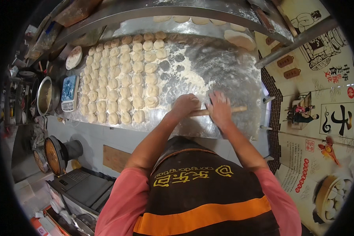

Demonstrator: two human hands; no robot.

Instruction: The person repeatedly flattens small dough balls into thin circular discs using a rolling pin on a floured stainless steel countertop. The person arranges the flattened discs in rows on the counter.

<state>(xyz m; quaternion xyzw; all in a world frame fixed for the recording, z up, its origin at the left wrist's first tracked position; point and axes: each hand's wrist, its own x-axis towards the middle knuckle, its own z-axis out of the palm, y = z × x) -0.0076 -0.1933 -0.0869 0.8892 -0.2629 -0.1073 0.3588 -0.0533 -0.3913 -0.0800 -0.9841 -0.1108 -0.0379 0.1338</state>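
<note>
On the floured metal worktop [240, 84], my right hand [220, 108] presses over a wooden rolling pin [239, 109] and holds it under the palm, its fingers reaching past the pin. The pin lies nearly crosswise, its left end close to my left hand [187, 105]. That hand is closed at the worktop, and whatever its fingers hold is hidden from this view. Left of it sit many rows of round, pale dough pieces [125, 80]. Scattered flour [190, 76] lies beyond my hands.
A metal shelf [161, 12] runs above the far edge, with flat dough [240, 39] partly beneath it. At the left are a scale [69, 94], a steel bowl [45, 96] and a bowl of white powder [74, 58]. A printed wall [318, 114] borders the right side.
</note>
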